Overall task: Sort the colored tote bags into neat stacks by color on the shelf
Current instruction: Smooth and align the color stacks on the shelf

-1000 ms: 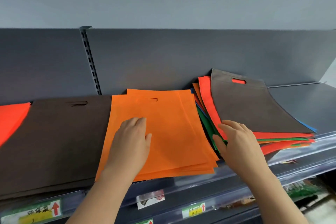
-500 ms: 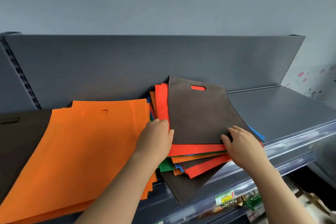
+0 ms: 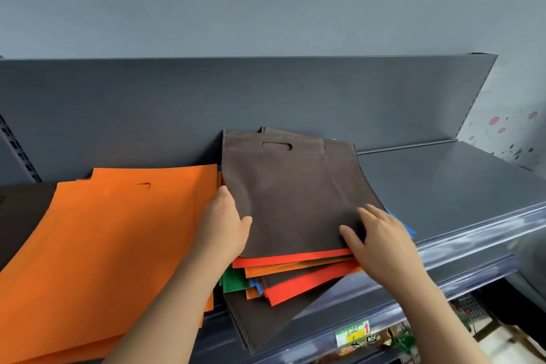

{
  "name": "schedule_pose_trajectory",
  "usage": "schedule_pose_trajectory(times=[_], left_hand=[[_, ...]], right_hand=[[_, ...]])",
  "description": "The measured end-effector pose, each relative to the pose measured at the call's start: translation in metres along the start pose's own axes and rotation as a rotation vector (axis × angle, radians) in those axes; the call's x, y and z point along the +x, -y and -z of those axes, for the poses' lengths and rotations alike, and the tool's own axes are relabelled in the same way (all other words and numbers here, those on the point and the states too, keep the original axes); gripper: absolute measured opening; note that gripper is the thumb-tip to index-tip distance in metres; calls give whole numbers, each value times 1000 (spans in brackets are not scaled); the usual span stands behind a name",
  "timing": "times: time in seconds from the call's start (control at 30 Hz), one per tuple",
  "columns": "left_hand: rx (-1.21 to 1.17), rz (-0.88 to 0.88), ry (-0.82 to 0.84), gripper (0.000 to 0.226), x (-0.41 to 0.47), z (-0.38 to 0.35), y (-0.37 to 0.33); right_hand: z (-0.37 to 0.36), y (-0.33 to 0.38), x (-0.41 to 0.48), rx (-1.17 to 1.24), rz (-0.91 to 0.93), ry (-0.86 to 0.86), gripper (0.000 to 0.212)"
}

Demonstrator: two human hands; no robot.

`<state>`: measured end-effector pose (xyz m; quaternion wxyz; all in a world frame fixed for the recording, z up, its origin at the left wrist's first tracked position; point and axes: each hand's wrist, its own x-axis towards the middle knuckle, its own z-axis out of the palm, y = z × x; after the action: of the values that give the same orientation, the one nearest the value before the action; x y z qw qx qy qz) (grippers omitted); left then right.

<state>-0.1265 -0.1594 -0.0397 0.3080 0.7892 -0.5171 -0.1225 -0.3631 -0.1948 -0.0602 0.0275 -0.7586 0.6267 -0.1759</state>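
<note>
Shelf (image 3: 443,186): orange stack (image 3: 118,245) at left, mixed pile (image 3: 295,284) just beside it, overhanging the front edge. Brown bag (image 3: 295,201) lies on top of the pile. My left hand (image 3: 224,224) pinches its left edge, thumb on top, fingers hidden beneath. My right hand (image 3: 384,236) rests flat, fingers relaxed, on its lower right corner.

The brown tote bag (image 3: 295,201) on top is plain chocolate brown with stitching of the same tone; under it show edges of a red bag (image 3: 295,258), an orange bag (image 3: 295,269), a green bag (image 3: 233,279), a blue bag (image 3: 409,229) and a dark brown bag (image 3: 266,319). The orange stack (image 3: 118,245) is plain bright orange, and the brown stack (image 3: 23,216) beyond it is dark brown. The shelf (image 3: 443,186) and back panel (image 3: 206,103) are dark grey, the wall (image 3: 266,3) paler blue-grey, the side wall (image 3: 508,127) white with pink and dark speckles, and the price label (image 3: 353,332) yellow and green with a red arrow.
</note>
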Motion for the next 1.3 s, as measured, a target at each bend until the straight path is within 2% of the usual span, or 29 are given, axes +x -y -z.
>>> schedule_pose_trajectory(times=[0.07,0.17,0.33,0.43,0.5,0.7,0.87,1.07,1.17,1.3], left_hand=[[7,7,5,29,0,-3,1],[14,17,21,27,1,-7,-3],[17,40,40,37,0,-8,-8],[-23,65,51,31,1,-9,-7],[-65,56,50,32,0,-9,-6],[-211,-16,-84,24,-9,2,-6],[-300,-20,-160,15,-18,14,5],[-374,73,-248,19,-24,32,30],[-388,103,-251,18,-27,39,42],[-391,140,-215,19,-32,39,54]], right_hand=[[4,-4,1,-107,-77,59,35],[2,-2,0,-135,8,76,33],[-4,-3,-2,-92,107,36,28],[-7,-8,0,-50,139,19,24],[-6,-11,0,-53,121,-11,29],[-1,-15,5,-147,-22,62,42],[-5,-1,7,-84,17,49,42],[-16,28,8,-37,30,104,50],[-17,42,7,-63,-2,104,57],[-23,58,4,-104,90,60,53]])
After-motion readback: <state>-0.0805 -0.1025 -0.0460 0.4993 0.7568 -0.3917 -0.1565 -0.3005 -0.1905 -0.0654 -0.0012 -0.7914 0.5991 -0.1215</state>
